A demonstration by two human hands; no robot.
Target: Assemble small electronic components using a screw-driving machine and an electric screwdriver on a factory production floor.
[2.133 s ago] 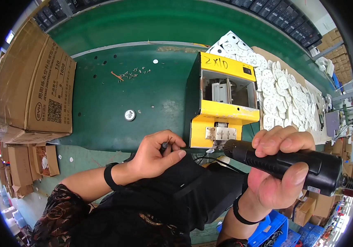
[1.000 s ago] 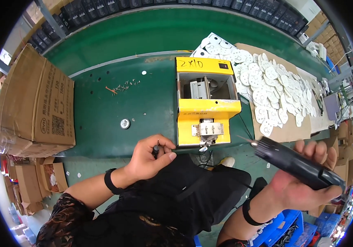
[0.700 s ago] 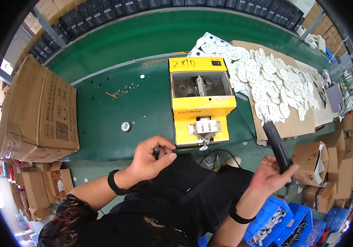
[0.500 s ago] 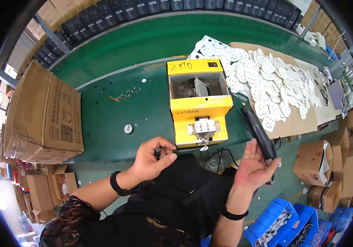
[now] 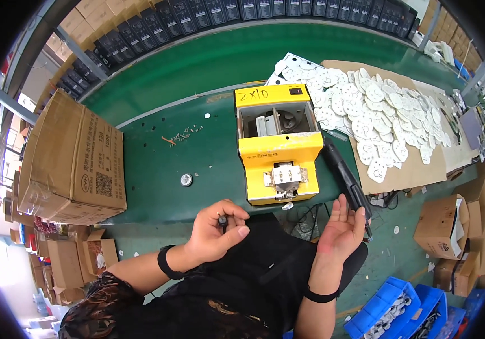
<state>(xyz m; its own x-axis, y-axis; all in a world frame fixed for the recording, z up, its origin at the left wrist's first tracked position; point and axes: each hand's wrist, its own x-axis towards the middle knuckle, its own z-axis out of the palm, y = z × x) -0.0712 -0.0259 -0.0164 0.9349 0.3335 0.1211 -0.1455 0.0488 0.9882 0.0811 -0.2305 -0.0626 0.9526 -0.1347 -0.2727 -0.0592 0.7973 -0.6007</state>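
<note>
My left hand (image 5: 218, 231) is closed around a small black cylindrical piece (image 5: 222, 221), just in front of the table edge. My right hand (image 5: 339, 234) is palm up with its fingers stretched out. Its thumb and fingertips are beside the handle of a black electric screwdriver (image 5: 347, 178); whether they touch it I cannot tell. The screwdriver slants along the right side of a yellow machine (image 5: 276, 148), its rear end over the table edge. The machine has an open-topped hopper with a metal paddle (image 5: 266, 125) and a metal fixture (image 5: 285, 176) at its front.
White printed rounded plates (image 5: 375, 104) are heaped on cardboard (image 5: 366, 175) at the right. A large carton (image 5: 75, 164) stands at the left. A round metal piece (image 5: 186, 180) and scattered screws (image 5: 185, 134) lie on the green table. Blue bins (image 5: 381, 308) sit low at the right.
My right hand has moved left relative to the screwdriver, which now lies closer to the yellow machine. The hopper's paddle has shifted left. My left hand keeps its hold; the whole view has shifted slightly.
</note>
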